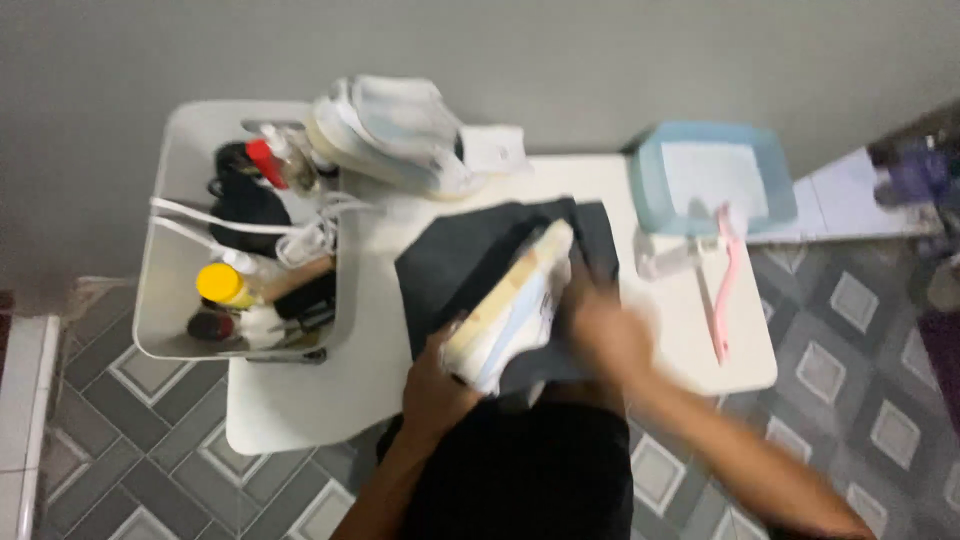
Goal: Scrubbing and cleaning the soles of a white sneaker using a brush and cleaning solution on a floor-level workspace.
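Far left on bench [300, 400]: white caddy [165, 260] w/ bottles, yellow cap. Behind: 2nd white shoe [390, 130]. Centre: left hand [435, 385] w/ grip wrapped round heel of pale shoe [510, 305], over dark cloth [460, 260]. Right hand [605, 330] blurred on cloth, grip unclear. Right: pink brush [725, 275], blue tray [715, 180].

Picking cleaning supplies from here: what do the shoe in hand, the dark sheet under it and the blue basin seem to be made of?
Shoe: looks like pale fabric or synthetic upper over a cream rubbery sole; blur leaves it open. Dark sheet: soft matte cloth, judging by its folds. Blue basin: smooth moulded plastic, slightly glossy rim. The left hand grips the shoe's end.
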